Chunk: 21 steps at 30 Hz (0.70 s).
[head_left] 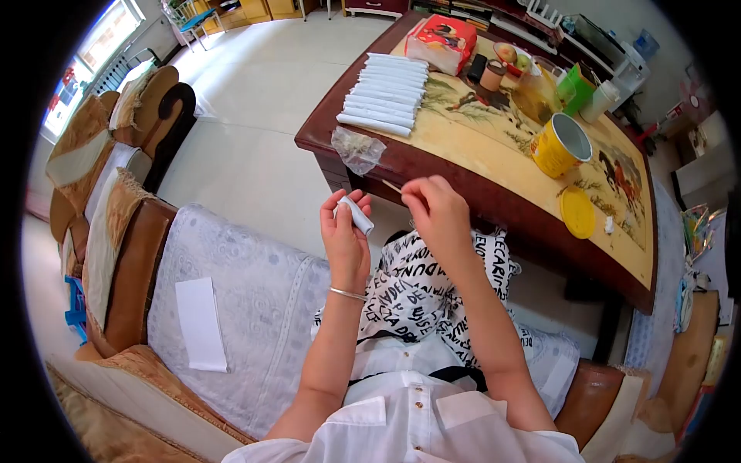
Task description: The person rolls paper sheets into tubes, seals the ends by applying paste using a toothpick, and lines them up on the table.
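My left hand [346, 235] is closed round a small white paper roll [356, 216], held above my lap. To its right, my right hand [438, 212] pinches a thin light stick [392, 186] that points toward the table. Just beyond my hands, a clear plastic bag [357, 150] with pale contents lies at the table's near left corner. Behind the bag, several white paper rolls [384, 92] lie side by side in a row on the table [478, 143].
On the table stand a yellow tin [561, 145], its yellow lid [577, 212], a red tissue pack [441, 44], a fruit bowl and a green box [576, 89]. A white paper sheet [201, 324] lies on the sofa [255, 270] at left.
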Available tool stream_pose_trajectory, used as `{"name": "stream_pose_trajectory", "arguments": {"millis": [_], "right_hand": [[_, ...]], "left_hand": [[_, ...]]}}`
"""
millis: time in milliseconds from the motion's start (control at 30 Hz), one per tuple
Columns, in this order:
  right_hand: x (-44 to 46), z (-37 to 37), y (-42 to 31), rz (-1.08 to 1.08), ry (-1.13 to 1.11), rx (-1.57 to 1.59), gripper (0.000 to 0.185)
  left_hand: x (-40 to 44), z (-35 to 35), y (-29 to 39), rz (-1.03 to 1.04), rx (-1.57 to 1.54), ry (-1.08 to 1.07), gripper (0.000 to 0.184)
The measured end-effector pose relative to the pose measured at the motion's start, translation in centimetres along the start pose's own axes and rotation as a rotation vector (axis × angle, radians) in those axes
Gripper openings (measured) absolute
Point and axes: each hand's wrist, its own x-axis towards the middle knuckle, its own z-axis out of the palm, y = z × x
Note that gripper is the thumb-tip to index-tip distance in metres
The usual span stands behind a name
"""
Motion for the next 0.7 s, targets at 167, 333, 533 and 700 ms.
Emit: {"name": "stream_pose_trajectory", "arguments": {"millis": [167, 333, 533, 700], "right_hand": [[5.0, 5.9, 5.0, -0.052, 0.017, -0.066, 0.006], [7.1, 9.2, 6.5, -0.048, -0.016, -0.133, 0.007], [7.6, 11.0, 7.2, -0.027, -0.095, -0.243, 0.008], [7.8, 11.2, 7.5, -0.006, -0.149, -0.206, 0.009]], "left_hand": [[2.8, -1.2, -0.5, 0.023, -0.01, 0.035, 0.023], [6.4, -2.1, -0.7, 0.054, 0.004, 0.076, 0.023], [9.3, -2.4, -1.9, -0.037, -0.036, 0.067, 0.023], [10.3, -2.4, -2.4, -0.047, -0.036, 0.103, 0.024]]}}
